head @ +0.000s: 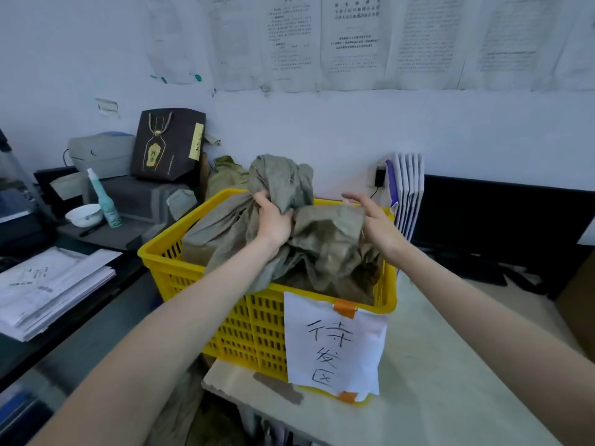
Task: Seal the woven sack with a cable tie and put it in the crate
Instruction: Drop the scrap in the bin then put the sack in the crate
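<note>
A grey-green woven sack (325,239) sits inside the yellow plastic crate (257,320) on the table. Its bunched neck stands up above the crate rim. My left hand (273,220) is closed around that gathered neck. My right hand (376,223) hovers with fingers spread against the sack's right side, holding nothing. No cable tie shows; the neck is covered by my left hand.
A handwritten paper label (335,346) is taped to the crate's front. On the left stand a stack of papers (48,288), a white bowl (84,215), a teal bottle (106,201) and a dark gift bag (169,144). Folders (407,191) lean at the right, beside a dark monitor (502,217).
</note>
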`<act>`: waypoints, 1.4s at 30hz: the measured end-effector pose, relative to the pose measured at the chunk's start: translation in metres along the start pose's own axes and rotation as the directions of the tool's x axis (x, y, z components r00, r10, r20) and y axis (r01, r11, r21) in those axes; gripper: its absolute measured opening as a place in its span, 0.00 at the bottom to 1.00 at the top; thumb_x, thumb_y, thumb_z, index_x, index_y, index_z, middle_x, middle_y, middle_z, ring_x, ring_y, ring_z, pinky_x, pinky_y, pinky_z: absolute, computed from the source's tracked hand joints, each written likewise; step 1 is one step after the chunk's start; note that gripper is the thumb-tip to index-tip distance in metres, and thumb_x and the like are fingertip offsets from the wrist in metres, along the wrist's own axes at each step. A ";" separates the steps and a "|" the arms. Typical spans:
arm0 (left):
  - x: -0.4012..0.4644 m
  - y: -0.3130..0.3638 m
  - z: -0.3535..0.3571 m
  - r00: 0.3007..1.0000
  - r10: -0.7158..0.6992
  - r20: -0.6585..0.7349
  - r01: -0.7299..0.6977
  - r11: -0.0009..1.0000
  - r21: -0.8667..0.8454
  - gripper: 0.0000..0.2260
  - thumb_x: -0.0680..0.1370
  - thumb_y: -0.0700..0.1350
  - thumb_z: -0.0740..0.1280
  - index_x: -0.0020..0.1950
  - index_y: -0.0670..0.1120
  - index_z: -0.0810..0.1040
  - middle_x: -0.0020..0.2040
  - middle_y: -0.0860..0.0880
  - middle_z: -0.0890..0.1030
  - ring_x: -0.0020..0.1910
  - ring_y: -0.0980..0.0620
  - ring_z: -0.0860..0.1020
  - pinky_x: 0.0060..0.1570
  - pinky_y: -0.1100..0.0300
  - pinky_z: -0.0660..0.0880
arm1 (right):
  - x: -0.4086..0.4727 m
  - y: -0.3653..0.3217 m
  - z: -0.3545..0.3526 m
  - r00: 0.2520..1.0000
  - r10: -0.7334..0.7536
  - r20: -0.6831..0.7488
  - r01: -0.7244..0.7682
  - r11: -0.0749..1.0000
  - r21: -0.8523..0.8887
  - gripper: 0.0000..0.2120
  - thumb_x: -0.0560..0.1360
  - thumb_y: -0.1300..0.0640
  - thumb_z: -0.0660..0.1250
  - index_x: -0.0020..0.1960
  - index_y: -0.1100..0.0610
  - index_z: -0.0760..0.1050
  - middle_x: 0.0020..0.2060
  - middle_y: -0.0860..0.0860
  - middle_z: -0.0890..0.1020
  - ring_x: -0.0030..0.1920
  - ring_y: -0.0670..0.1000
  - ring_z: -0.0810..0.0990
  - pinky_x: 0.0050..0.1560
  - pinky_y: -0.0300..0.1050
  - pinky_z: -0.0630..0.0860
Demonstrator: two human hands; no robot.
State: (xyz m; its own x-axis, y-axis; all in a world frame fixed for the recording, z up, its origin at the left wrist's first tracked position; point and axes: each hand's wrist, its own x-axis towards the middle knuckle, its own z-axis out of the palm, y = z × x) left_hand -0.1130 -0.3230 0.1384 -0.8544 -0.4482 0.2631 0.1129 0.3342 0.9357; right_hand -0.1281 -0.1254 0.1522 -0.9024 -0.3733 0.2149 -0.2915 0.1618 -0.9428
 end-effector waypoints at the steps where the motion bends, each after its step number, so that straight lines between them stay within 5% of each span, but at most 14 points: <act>1: -0.003 -0.001 0.009 0.999 -0.036 0.033 0.039 0.994 -0.101 0.21 0.77 0.36 0.65 0.62 0.43 0.56 0.61 0.38 0.71 0.58 0.42 0.74 0.60 0.47 0.73 | -0.003 -0.005 -0.001 0.996 0.020 0.082 -0.019 1.000 -0.011 0.23 0.78 0.43 0.60 0.71 0.43 0.62 0.60 0.51 0.74 0.56 0.51 0.76 0.44 0.42 0.74; 4: -0.010 0.002 0.023 0.939 -0.220 0.264 0.333 0.773 -0.540 0.22 0.76 0.35 0.67 0.65 0.44 0.60 0.59 0.40 0.75 0.54 0.44 0.78 0.55 0.46 0.77 | -0.004 0.002 0.004 0.959 0.047 0.278 -0.012 0.992 -0.127 0.42 0.73 0.51 0.71 0.76 0.43 0.48 0.65 0.48 0.67 0.64 0.45 0.69 0.52 0.33 0.74; 7: -0.005 0.006 0.017 0.853 -0.233 0.468 0.494 0.652 -0.575 0.25 0.77 0.37 0.67 0.71 0.46 0.61 0.64 0.40 0.75 0.60 0.41 0.77 0.58 0.44 0.75 | -0.002 0.027 0.020 0.950 0.101 0.296 -0.002 0.948 -0.319 0.56 0.63 0.55 0.79 0.77 0.49 0.43 0.71 0.52 0.65 0.69 0.50 0.67 0.67 0.47 0.68; 10: 0.005 0.015 -0.005 0.886 -0.216 0.411 0.191 0.976 0.102 0.29 0.76 0.50 0.69 0.72 0.47 0.59 0.66 0.44 0.74 0.60 0.43 0.76 0.55 0.48 0.75 | 0.004 0.041 0.030 0.975 0.147 0.166 -0.066 0.908 -0.414 0.42 0.66 0.60 0.76 0.72 0.58 0.56 0.64 0.56 0.74 0.64 0.56 0.73 0.62 0.50 0.72; 12: 0.012 0.019 -0.021 0.953 -0.041 0.302 -0.190 0.693 0.695 0.34 0.74 0.63 0.66 0.73 0.47 0.60 0.69 0.43 0.71 0.64 0.39 0.72 0.52 0.47 0.73 | 0.011 0.042 0.032 0.989 0.096 0.116 -0.013 0.820 -0.572 0.27 0.67 0.61 0.72 0.64 0.59 0.68 0.59 0.57 0.79 0.59 0.58 0.77 0.57 0.52 0.75; 13: 0.012 0.022 -0.028 0.958 0.020 0.287 -0.259 0.496 0.829 0.37 0.73 0.67 0.63 0.74 0.47 0.58 0.71 0.41 0.68 0.67 0.38 0.69 0.54 0.45 0.71 | 0.015 0.041 0.030 0.995 0.040 0.095 0.033 0.749 -0.662 0.21 0.68 0.61 0.70 0.59 0.59 0.72 0.56 0.57 0.80 0.57 0.60 0.78 0.54 0.54 0.76; 15: 0.013 0.024 -0.036 0.953 -0.059 0.299 -0.256 0.376 0.891 0.41 0.73 0.70 0.60 0.76 0.47 0.52 0.73 0.40 0.65 0.67 0.37 0.70 0.57 0.44 0.71 | 0.019 0.037 0.023 0.999 -0.038 0.038 0.054 0.623 -0.780 0.14 0.69 0.62 0.65 0.54 0.58 0.72 0.52 0.59 0.81 0.52 0.62 0.79 0.48 0.57 0.78; 18: 0.009 0.006 -0.030 0.800 -0.416 0.431 -0.137 0.573 0.808 0.45 0.75 0.60 0.65 0.76 0.37 0.42 0.70 0.37 0.69 0.58 0.41 0.78 0.51 0.51 0.78 | 0.023 0.037 0.013 0.999 -0.009 0.046 0.043 0.566 -0.823 0.18 0.69 0.65 0.63 0.59 0.57 0.72 0.55 0.59 0.79 0.56 0.62 0.77 0.51 0.58 0.77; 22: -0.001 -0.020 -0.010 0.630 -0.478 0.612 -0.181 0.676 0.714 0.15 0.79 0.47 0.64 0.61 0.38 0.73 0.53 0.40 0.78 0.40 0.50 0.74 0.40 0.56 0.71 | 0.018 0.034 0.015 0.975 0.162 0.150 -0.023 0.750 -0.661 0.33 0.71 0.56 0.68 0.72 0.57 0.61 0.67 0.58 0.69 0.67 0.59 0.67 0.65 0.52 0.67; 26: 0.015 -0.030 -0.012 0.427 -0.552 0.716 0.255 0.834 0.490 0.06 0.79 0.45 0.64 0.54 0.44 0.76 0.49 0.45 0.78 0.47 0.50 0.76 0.48 0.59 0.72 | 0.010 0.027 0.018 0.928 0.345 0.139 -0.238 0.838 -0.490 0.45 0.68 0.38 0.70 0.76 0.49 0.49 0.73 0.54 0.57 0.74 0.59 0.58 0.70 0.57 0.59; 29: 0.023 -0.048 -0.011 0.516 -0.531 0.672 0.081 0.811 0.579 0.32 0.77 0.48 0.68 0.75 0.45 0.56 0.69 0.43 0.72 0.65 0.45 0.72 0.64 0.52 0.70 | 0.007 0.036 0.028 0.944 0.328 0.038 -0.237 0.750 -0.617 0.53 0.64 0.35 0.72 0.77 0.51 0.46 0.74 0.56 0.54 0.75 0.63 0.54 0.72 0.60 0.58; 32: 0.022 -0.068 -0.001 0.613 -0.432 0.662 -0.230 0.704 0.672 0.40 0.77 0.55 0.66 0.78 0.48 0.42 0.76 0.43 0.61 0.71 0.43 0.66 0.66 0.52 0.66 | 0.012 0.051 0.035 0.960 0.279 -0.032 -0.219 0.673 -0.706 0.40 0.71 0.44 0.71 0.74 0.53 0.53 0.69 0.58 0.60 0.70 0.67 0.60 0.66 0.61 0.66; 39: 0.026 -0.071 0.008 0.723 -0.388 0.571 -0.269 0.603 0.751 0.37 0.79 0.60 0.59 0.79 0.44 0.45 0.78 0.44 0.56 0.75 0.43 0.61 0.70 0.50 0.63 | 0.021 0.060 0.035 0.989 0.141 -0.050 -0.112 0.471 -0.875 0.29 0.75 0.55 0.66 0.72 0.53 0.57 0.67 0.58 0.65 0.66 0.64 0.67 0.61 0.60 0.71; 42: 0.018 -0.056 -0.001 0.720 -0.278 0.636 -0.380 0.609 0.696 0.21 0.81 0.55 0.57 0.70 0.45 0.69 0.69 0.41 0.72 0.65 0.41 0.72 0.62 0.51 0.70 | 0.021 0.064 0.035 0.999 0.032 -0.002 -0.010 0.254 -0.967 0.28 0.76 0.60 0.63 0.72 0.51 0.58 0.67 0.58 0.64 0.67 0.64 0.64 0.63 0.60 0.68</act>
State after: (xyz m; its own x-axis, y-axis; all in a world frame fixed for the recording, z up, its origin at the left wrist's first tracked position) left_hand -0.1345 -0.3503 0.0907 -0.9692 0.1115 -0.2196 0.0399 0.9509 0.3068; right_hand -0.1546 -0.1546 0.0874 -0.9119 -0.3664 0.1848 -0.3720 0.9282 0.0049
